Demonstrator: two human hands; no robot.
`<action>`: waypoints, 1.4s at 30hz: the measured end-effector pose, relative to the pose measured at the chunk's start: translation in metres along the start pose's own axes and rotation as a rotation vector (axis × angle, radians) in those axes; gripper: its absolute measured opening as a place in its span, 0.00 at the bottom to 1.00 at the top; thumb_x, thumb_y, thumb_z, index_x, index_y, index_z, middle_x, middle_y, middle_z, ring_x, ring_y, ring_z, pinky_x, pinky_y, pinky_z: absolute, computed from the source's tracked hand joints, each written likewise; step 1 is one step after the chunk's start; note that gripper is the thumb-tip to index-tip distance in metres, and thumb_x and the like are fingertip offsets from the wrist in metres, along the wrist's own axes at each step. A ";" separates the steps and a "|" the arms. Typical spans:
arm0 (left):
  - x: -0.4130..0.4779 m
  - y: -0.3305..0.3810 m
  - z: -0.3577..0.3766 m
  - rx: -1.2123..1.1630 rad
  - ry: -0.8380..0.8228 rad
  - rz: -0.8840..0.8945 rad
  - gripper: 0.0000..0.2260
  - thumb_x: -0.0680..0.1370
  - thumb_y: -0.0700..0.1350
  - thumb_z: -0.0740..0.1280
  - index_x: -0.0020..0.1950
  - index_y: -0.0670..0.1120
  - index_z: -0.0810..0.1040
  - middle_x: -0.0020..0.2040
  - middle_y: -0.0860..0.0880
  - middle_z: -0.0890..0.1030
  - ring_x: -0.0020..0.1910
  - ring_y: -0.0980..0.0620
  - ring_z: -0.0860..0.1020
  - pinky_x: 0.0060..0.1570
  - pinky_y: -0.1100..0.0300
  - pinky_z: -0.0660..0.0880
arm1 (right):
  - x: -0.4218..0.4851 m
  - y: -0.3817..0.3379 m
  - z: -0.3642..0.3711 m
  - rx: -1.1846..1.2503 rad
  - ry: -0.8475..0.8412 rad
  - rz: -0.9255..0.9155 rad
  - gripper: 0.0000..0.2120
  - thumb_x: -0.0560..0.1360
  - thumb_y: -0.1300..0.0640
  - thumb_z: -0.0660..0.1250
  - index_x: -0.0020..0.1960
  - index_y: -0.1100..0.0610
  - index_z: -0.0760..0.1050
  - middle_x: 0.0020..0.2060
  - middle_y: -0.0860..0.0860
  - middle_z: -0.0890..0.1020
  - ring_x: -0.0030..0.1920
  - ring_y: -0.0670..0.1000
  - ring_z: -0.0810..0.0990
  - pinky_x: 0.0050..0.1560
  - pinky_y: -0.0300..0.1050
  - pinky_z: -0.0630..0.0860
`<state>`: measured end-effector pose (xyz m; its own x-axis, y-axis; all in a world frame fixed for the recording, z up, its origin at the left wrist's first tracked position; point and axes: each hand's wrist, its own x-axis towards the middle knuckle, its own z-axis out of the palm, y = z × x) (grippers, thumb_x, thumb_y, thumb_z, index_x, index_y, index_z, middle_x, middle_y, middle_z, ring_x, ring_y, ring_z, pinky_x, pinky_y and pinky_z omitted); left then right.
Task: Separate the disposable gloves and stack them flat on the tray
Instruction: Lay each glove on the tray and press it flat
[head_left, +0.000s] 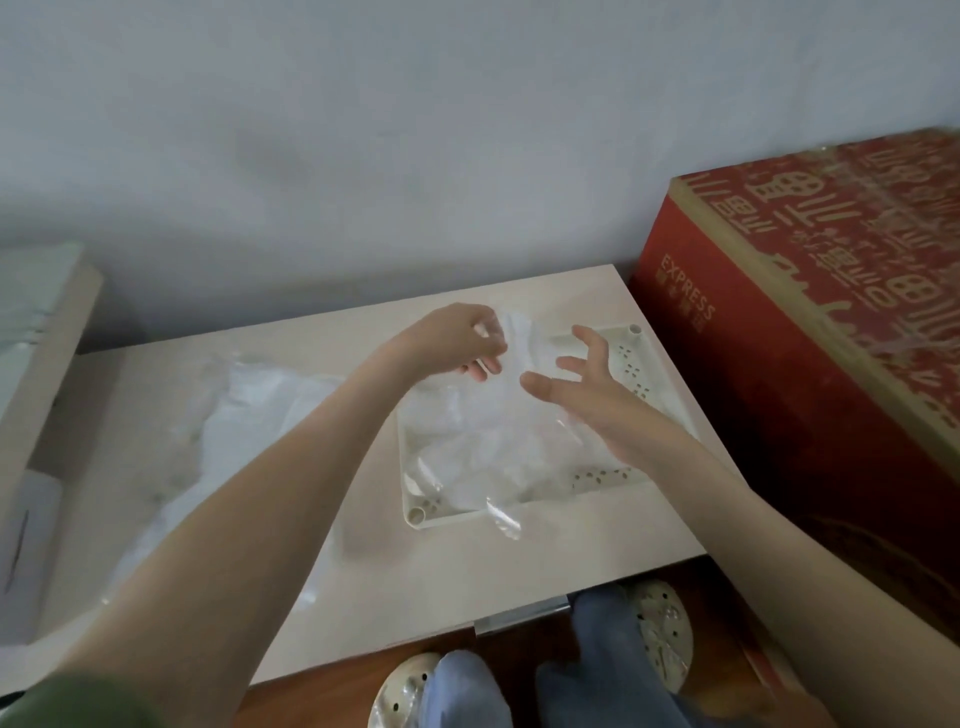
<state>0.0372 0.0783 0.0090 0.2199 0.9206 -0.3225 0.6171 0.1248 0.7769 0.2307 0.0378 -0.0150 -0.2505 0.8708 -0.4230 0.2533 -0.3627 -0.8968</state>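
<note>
1 glove (519, 348) in left hand (453, 339), barely visible

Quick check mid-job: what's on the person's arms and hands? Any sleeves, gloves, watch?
The left hand and right hand are bare: no gloves, rings or watch visible. Forearms are uncovered. A dark green sleeve shows on the left upper arm; no sleeve shows on the right arm.
</note>
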 end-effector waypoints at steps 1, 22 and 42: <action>0.001 0.000 0.000 0.010 -0.007 0.007 0.03 0.78 0.43 0.64 0.45 0.46 0.74 0.40 0.49 0.85 0.41 0.49 0.84 0.49 0.53 0.77 | 0.002 -0.001 0.002 -0.018 0.034 0.000 0.48 0.69 0.42 0.73 0.75 0.40 0.42 0.72 0.49 0.61 0.71 0.51 0.64 0.67 0.49 0.64; -0.011 -0.021 -0.026 0.159 -0.158 -0.114 0.06 0.76 0.47 0.70 0.41 0.46 0.80 0.33 0.54 0.82 0.34 0.54 0.76 0.46 0.57 0.72 | 0.011 0.009 -0.021 0.359 0.283 0.006 0.07 0.79 0.69 0.58 0.50 0.62 0.74 0.38 0.56 0.78 0.34 0.51 0.84 0.36 0.46 0.81; -0.023 -0.037 0.081 0.749 0.222 0.461 0.31 0.78 0.60 0.42 0.74 0.46 0.64 0.77 0.48 0.60 0.77 0.50 0.55 0.73 0.49 0.42 | 0.007 0.045 -0.014 0.261 0.599 0.085 0.04 0.75 0.62 0.62 0.42 0.56 0.70 0.43 0.53 0.84 0.36 0.53 0.83 0.40 0.53 0.80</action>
<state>0.0707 0.0223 -0.0564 0.4636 0.8797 0.1055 0.8511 -0.4753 0.2231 0.2533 0.0316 -0.0565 0.3428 0.8424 -0.4157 -0.0046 -0.4410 -0.8975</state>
